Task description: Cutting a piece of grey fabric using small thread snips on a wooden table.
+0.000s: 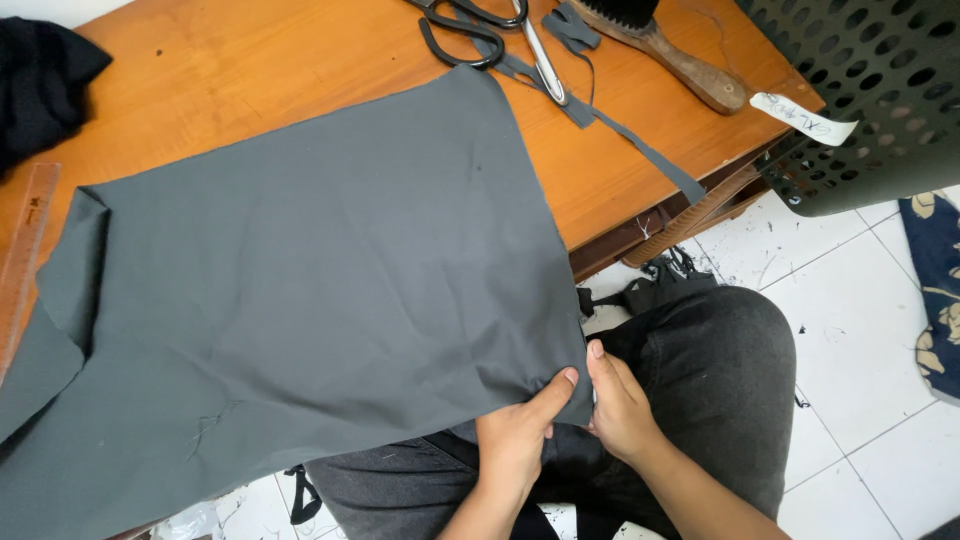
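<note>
Pinching the near corner of a grey cloth (300, 290) spread across a wooden table (250, 70) and overhanging the lap, left hand (515, 440) and right hand (618, 405) each closed thumb-to-fingers on its edge; scissors (480, 30) and brush (670, 45) lie beyond.

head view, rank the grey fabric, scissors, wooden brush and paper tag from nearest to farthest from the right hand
From the right hand:
1. Grey fabric, pinched at its lower corner.
2. Paper tag, up right at the table edge.
3. Wooden brush and scissors, at the table's far side, too close to call.
</note>
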